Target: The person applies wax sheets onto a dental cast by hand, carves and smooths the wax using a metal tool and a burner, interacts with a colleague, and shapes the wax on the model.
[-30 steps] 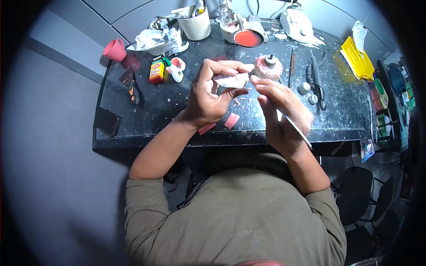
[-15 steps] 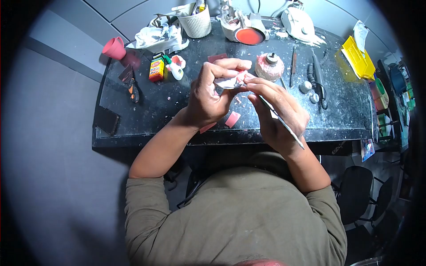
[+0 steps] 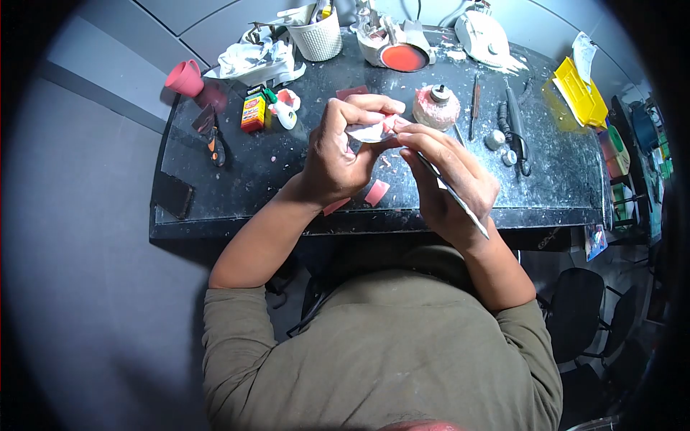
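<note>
At the frame's upper centre, the left hand (image 3: 336, 154) grips a white piece (image 3: 370, 133); the right (image 3: 454, 179), gripping a slim tool (image 3: 460, 202), should stay braced.

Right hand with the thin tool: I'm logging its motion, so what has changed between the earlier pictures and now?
The right hand has moved left, closing the small gap first seen between its fingertips and the left hand; they are now at the pale piece. No grasp visibly changed: left keeps the piece, right the thin tool. The pink cup stayed put.
</note>
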Demonstrator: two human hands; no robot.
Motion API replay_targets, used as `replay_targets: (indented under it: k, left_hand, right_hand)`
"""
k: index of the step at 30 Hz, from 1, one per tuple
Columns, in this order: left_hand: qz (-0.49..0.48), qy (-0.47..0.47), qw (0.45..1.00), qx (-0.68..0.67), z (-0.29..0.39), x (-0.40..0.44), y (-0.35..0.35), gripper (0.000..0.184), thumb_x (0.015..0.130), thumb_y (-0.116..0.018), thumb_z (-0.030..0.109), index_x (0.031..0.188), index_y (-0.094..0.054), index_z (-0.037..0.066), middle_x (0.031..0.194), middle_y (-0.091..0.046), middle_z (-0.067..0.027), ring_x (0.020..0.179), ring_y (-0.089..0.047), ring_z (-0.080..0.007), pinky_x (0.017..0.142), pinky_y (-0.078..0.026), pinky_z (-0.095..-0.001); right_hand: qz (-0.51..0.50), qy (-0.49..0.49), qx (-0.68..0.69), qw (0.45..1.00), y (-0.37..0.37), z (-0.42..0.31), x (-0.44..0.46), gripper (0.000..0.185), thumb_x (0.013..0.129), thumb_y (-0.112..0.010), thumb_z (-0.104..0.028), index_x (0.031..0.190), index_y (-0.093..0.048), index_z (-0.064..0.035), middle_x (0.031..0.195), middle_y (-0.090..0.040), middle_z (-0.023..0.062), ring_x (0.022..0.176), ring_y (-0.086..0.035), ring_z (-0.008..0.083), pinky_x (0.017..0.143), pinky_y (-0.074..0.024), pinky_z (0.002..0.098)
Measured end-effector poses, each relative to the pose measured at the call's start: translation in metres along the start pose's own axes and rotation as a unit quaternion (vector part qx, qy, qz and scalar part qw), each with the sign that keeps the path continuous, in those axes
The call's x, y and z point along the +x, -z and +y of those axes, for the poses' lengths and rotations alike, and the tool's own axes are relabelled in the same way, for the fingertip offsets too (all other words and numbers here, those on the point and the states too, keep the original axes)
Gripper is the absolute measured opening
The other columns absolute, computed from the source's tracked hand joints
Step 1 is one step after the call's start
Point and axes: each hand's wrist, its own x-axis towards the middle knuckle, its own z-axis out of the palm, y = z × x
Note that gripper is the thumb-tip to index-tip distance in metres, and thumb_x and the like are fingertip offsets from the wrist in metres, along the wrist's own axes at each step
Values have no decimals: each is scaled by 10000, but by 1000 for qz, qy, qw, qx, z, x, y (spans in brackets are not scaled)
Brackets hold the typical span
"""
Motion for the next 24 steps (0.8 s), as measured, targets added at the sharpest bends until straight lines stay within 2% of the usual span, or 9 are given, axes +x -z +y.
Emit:
replay_targets:
  k: [6,9,11,14,17,24]
  left_hand:
    - [-10,22,999,-24,2,1,1,390,935,-681,-69,1161,-382,33,1290,-608,-311,1207,-640,-296,1028,-531,-415]
    - [2,38,995,-91,2,2,-3,398,934,-674,-77,1171,-374,32,1284,-606,-302,1202,-639,-287,1029,-535,-409]
    - [20,64,981,-180,3,2,-6,413,929,-680,-78,1174,-367,33,1278,-600,-285,1203,-634,-277,1031,-537,-407]
    - [28,99,966,-239,7,3,-6,437,917,-697,-80,1172,-362,36,1283,-587,-273,1203,-629,-268,1033,-538,-406]
    - [18,107,960,-256,9,4,-5,346,976,-629,-52,1162,-350,38,1273,-561,-220,1188,-628,-246,973,-597,-367]
    - [-11,103,965,-240,8,6,-2,324,987,-633,-16,1155,-363,41,1276,-552,-194,1204,-609,-211,968,-595,-356]
  right_hand:
    - [-2,-6,0,1000,2,1,0,236,850,-758,86,1077,-713,41,1035,-744,179,924,-757,286,781,-610,336]
    - [-16,-15,4,1000,5,-1,1,208,871,-740,91,1073,-703,56,1028,-754,195,963,-764,302,836,-605,345]
    - [-13,-12,3,1000,5,-1,2,209,869,-742,90,1072,-704,55,1027,-754,194,962,-764,300,836,-605,344]
    - [-8,-9,4,1000,5,0,2,212,867,-745,87,1072,-706,52,1022,-754,191,960,-765,299,836,-604,342]
    - [-4,-6,3,1000,5,1,2,212,868,-747,81,1073,-707,51,1022,-755,191,958,-765,299,836,-604,341]
    - [3,-17,-14,1000,7,4,2,181,886,-738,64,1063,-707,44,1034,-761,188,953,-768,294,827,-606,339]
